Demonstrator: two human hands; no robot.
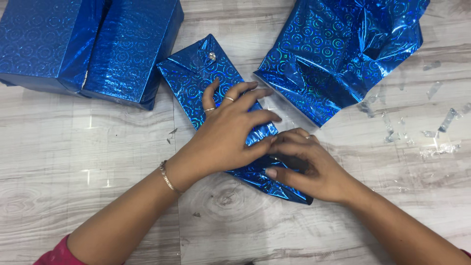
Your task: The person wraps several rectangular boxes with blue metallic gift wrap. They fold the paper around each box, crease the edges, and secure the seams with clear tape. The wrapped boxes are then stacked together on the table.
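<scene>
Two bare hands work on a small parcel (206,78) in shiny blue foil, lying on a pale wood table (98,196). The left hand (228,132) lies flat on the parcel, fingers spread. The right hand (304,167), just beside it, pinches the foil at the parcel's near end. Beyond the hands lie a large wrapped box (88,44) and a crumpled foil sheet (338,49).

A small wrapped parcel (206,78) is laid in the middle of the table (73,172). The left hand (228,135) is spread on top of it. The right hand (306,167) is pressed on its near end. A big wrapped box (88,44) is set behind on the left. A crumpled sheet of wrap (338,54) is spread behind on the right. Bits of tape (441,132) are scattered far right.
</scene>
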